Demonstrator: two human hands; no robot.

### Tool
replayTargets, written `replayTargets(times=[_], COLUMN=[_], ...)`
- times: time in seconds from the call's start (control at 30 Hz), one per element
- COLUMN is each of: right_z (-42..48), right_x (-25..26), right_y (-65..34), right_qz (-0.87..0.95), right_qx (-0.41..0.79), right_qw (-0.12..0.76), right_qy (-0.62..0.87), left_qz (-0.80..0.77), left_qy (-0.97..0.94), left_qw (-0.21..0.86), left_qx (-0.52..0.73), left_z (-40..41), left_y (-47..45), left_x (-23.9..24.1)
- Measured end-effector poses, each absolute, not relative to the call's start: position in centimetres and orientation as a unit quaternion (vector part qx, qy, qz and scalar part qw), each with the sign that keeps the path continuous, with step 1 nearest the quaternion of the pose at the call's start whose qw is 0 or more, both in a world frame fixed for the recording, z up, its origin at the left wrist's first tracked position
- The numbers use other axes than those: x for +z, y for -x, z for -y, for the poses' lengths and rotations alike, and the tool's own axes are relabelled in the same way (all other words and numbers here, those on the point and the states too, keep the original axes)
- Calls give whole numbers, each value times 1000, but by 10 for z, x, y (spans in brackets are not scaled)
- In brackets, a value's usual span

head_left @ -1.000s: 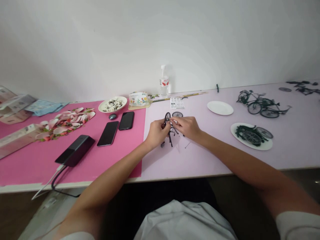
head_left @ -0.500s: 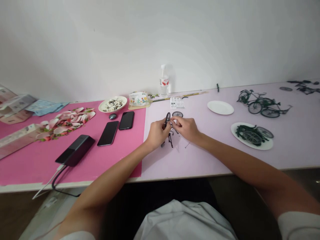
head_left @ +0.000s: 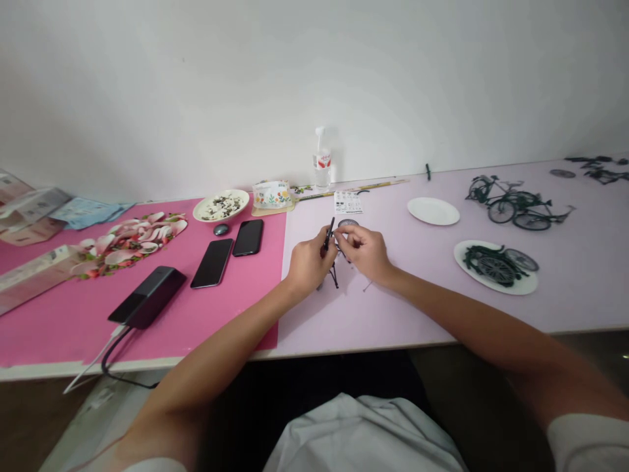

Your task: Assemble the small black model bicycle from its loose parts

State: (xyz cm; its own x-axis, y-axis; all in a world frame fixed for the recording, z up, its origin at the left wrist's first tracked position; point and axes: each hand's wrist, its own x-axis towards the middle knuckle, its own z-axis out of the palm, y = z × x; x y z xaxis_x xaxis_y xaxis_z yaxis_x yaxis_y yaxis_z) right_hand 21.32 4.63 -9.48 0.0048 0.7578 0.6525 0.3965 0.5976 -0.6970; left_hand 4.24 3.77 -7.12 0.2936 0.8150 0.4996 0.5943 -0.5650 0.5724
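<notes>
Between its thumb and fingers, my left hand (head_left: 309,263) grips a small black toy bicycle wheel (head_left: 329,232), seen nearly edge-on. My right hand (head_left: 366,254) is closed in a pinch right beside the wheel; whatever lies between its fingertips is too small to name. Beneath both hands, thin black toy bicycle parts (head_left: 335,278) show on the table, partly hidden. Another spoked wheel (head_left: 348,223) lies just behind my right fingers. A thin rod (head_left: 367,286) lies under my right wrist.
Right of my hands are a white plate (head_left: 433,211), a plate of dark green bicycle parts (head_left: 528,285) and assembled toy bicycles (head_left: 533,219). A printed sheet (head_left: 348,202) and bottle (head_left: 322,164) stand behind. Phones (head_left: 212,263), a power bank (head_left: 147,296) and a bowl (head_left: 199,213) are left.
The wheel in my left hand has turned from a tilted face view to nearly edge-on. My right hand has shifted slightly left and down, still pinching beside it.
</notes>
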Motion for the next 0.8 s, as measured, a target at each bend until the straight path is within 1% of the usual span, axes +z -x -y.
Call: replayTargets(times=[0.23,0.6,0.8], right_z=[-43,-41,-38], right_x=[-94,-93,-88], right_y=[-210,-210,-208], right_qz=[673,673,662], right_qx=[187,198,246], right_qw=[582,568,560], right_qy=[417,430,433], left_qz=[-454,-454,-453], left_qy=[-793,-799,-799], left_qw=[111,66,55], left_qx=[392,389,390], left_z=[-38,-40,-40], left_y=[-44,-43,-42], left_x=[-77,-80,-83])
